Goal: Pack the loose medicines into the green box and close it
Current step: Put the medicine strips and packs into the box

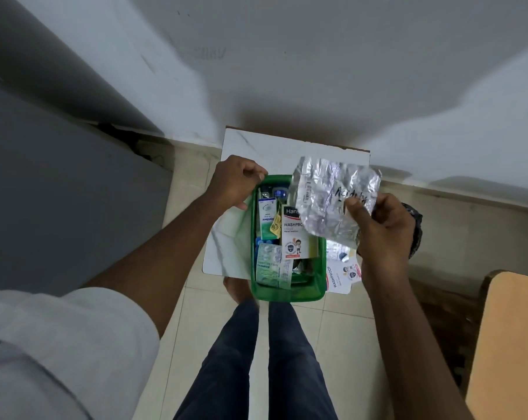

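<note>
The green box (287, 294) stands open on a small white marble-patterned table (226, 256), filled with medicines: a white bandage pack (294, 234), a green-white tube box (267, 219), a green tablet strip (270, 268). My left hand (237, 181) grips the box's far left corner rim. My right hand (381, 228) holds a crumpled silver foil strip (329, 195) with handwriting above the box's right side. To the right of the box, another bandage pack (343, 274) and a small strip (340, 251) lie loose on the table.
A white wall rises behind the table. A grey cabinet (59, 177) stands on the left. A wooden surface (508, 344) sits at the right edge. My legs (271, 359) and the tiled floor are below the table. Something dark (415, 231) lies behind my right hand.
</note>
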